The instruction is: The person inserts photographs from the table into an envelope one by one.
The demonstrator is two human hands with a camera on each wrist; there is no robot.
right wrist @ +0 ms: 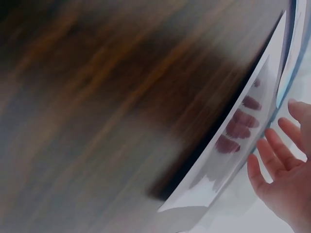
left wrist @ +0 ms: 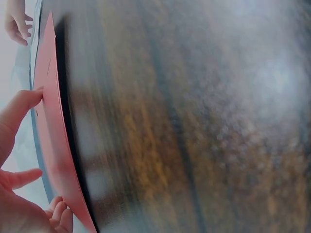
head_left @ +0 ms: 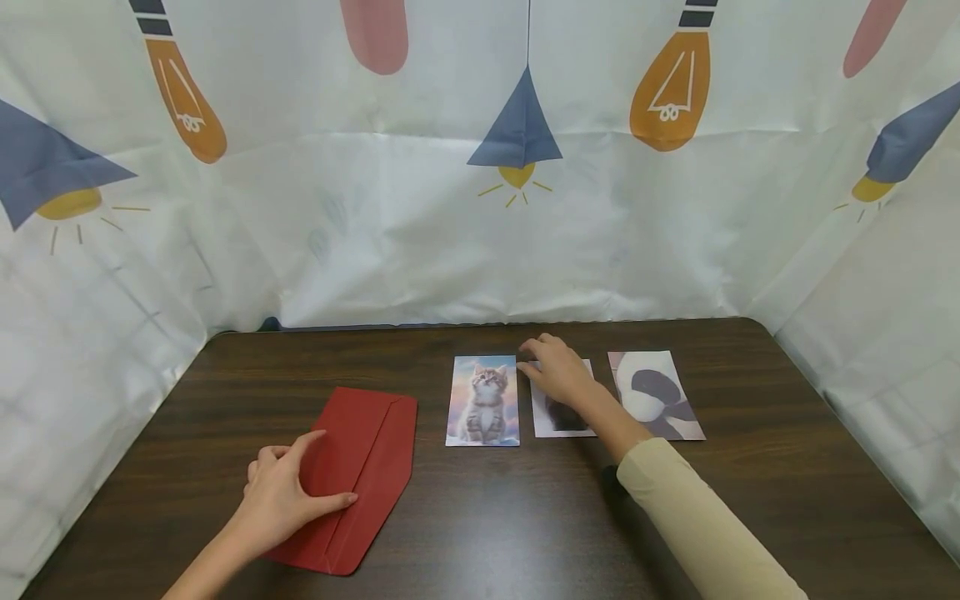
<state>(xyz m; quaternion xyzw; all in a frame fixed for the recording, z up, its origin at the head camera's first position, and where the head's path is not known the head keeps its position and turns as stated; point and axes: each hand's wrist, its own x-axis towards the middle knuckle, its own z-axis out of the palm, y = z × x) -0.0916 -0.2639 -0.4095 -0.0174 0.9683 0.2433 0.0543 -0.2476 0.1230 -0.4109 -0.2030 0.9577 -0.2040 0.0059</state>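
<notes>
A red envelope [head_left: 375, 467] with a pointed flap lies at the left of the table. My left hand [head_left: 281, 487] rests over its left side, thumb and index finger spread apart. In the left wrist view the thumb tip touches the envelope [left wrist: 51, 111]. My right hand [head_left: 557, 371] reaches over the middle photo card [head_left: 547, 421], fingers loosely bent and holding nothing; hand and wrist hide part of that card. In the right wrist view the fingers [right wrist: 277, 153] stand beside a card with dark blotches [right wrist: 238, 126]. A kitten card [head_left: 486, 408] lies left of the right hand.
Right of the middle card lies another card [head_left: 652, 392] with a white and dark picture. All sit on a dark wood-grain table [head_left: 480, 517]. A white curtain [head_left: 420, 225] printed with lamps and bulbs hangs behind the table's far edge and along its sides.
</notes>
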